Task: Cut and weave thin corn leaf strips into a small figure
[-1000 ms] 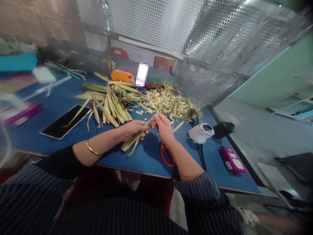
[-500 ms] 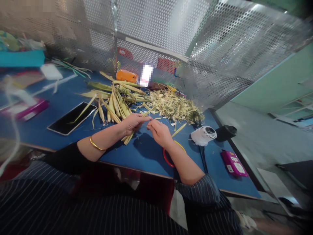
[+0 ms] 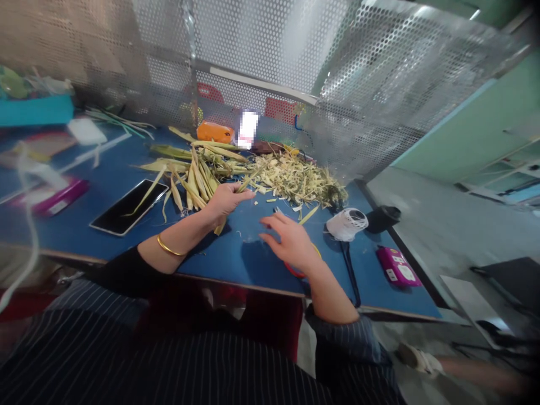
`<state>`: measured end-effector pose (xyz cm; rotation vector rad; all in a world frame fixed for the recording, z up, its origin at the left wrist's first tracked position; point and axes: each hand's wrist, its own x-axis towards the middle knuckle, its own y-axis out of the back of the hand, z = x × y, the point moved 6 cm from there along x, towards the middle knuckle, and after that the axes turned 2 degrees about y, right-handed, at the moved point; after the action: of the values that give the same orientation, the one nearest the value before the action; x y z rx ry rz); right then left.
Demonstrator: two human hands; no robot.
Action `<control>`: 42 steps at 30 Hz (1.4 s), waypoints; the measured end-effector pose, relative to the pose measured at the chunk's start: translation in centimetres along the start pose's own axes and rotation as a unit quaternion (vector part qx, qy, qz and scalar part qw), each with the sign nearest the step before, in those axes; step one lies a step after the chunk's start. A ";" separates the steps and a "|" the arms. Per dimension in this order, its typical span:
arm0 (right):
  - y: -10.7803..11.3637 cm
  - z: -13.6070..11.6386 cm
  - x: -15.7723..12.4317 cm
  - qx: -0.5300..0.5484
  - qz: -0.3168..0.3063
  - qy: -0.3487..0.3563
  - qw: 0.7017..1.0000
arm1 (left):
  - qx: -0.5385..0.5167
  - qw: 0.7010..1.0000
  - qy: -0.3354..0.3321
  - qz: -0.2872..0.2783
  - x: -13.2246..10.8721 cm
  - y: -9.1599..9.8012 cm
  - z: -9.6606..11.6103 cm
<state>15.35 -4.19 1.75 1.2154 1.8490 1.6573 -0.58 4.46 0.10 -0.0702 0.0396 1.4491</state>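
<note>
husk strips were grasped in the left hand, their ends showing below the palm, above the table's near half. right hand stood apart from it, released, fingers loosely curved and parted; a red loop lay partly hidden beneath its wrist.

surface: blue tabletop, small pale scraps scattered about the middle. dried husks lay sheaf-like just beyond the left hand, with a heap of shredded husk to their right. black-screened phone lay to the left, one strip across it. white spool and black spool sat together on the right, near a purple packet. orange packet sat at the back.

room: perforated metal screen rose behind the table; grey floor and pale green wall to the right.
</note>
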 end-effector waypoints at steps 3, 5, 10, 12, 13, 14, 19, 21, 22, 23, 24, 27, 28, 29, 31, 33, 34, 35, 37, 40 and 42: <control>0.5 2.7 -4.0 -0.128 0.020 -0.181 0.975 | 0.028 0.999 -0.026 0.021 0.0 0.3 0.5; 0.0 3.9 -6.1 -0.159 -0.002 -0.244 0.957 | 0.038 0.998 -0.048 0.025 0.1 0.4 0.6; -0.4 4.2 -7.0 -0.186 -0.030 -0.279 0.942 | 0.052 0.994 -0.085 0.037 0.5 0.7 0.3; -0.4 4.3 -6.6 -0.185 -0.045 -0.298 0.936 | 0.064 0.992 -0.098 0.053 0.6 1.0 0.4; -0.3 4.4 -6.5 -0.170 -0.048 -0.307 0.935 | 0.070 0.990 -0.105 0.061 0.6 1.1 0.6; -0.3 4.6 -6.3 -0.142 -0.048 -0.316 0.937 | 0.077 0.989 -0.110 0.069 0.5 1.2 0.7; -0.5 6.4 -7.5 0.130 0.051 -0.378 0.915 | 0.113 0.981 -0.131 0.088 0.4 1.4 1.5; -1.2 6.3 -8.3 0.297 0.111 -0.392 0.863 | 0.134 0.976 -0.145 0.093 0.4 1.4 1.7; -1.7 6.0 -8.6 0.382 0.139 -0.390 0.826 | 0.143 0.973 -0.151 0.096 0.4 1.5 1.7; -2.1 5.5 -8.8 0.455 0.166 -0.381 0.787 | 0.151 0.971 -0.156 0.100 0.4 1.5 1.7; -2.5 4.8 -8.8 0.512 0.192 -0.362 0.754 | 0.158 0.969 -0.161 0.104 0.4 1.6 1.6; -3.6 2.2 -8.0 0.649 0.190 -0.273 0.684 | 0.172 0.964 -0.168 0.113 0.4 1.7 1.5; -4.1 1.2 -7.5 0.689 0.167 -0.247 0.661 | 0.175 0.963 -0.170 0.114 0.4 1.7 1.5; -4.5 0.3 -7.0 0.722 0.145 -0.224 0.639 | 0.179 0.962 -0.172 0.113 0.4 1.7 1.5; -4.9 -1.0 -6.1 0.764 0.118 -0.191 0.605 | 0.191 0.959 -0.174 0.115 0.6 1.7 1.3; -4.8 -1.8 -5.3 0.787 0.115 -0.162 0.584 | 0.203 0.956 -0.177 0.120 0.7 1.8 1.2; -4.6 -2.1 -4.9 0.796 0.115 -0.150 0.575 | 0.207 0.954 -0.179 0.122 0.8 1.8 1.1; -4.5 -2.4 -4.5 0.805 0.114 -0.138 0.566 | 0.208 0.953 -0.180 0.123 0.9 1.8 1.0; -4.3 -3.0 -3.8 0.821 0.107 -0.125 0.547 | 0.205 0.954 -0.182 0.120 0.9 1.7 1.0; -4.3 -4.0 -3.0 0.838 0.081 -0.124 0.526 | 0.197 0.957 -0.179 0.114 0.8 1.6 1.0; -4.4 -4.4 -2.5 0.842 0.067 -0.124 0.521 | 0.195 0.957 -0.180 0.115 0.7 1.6 1.0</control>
<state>11.93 -8.57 -1.99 1.8444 2.8964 -1.0577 -2.11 5.44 1.06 0.5374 0.0342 1.6411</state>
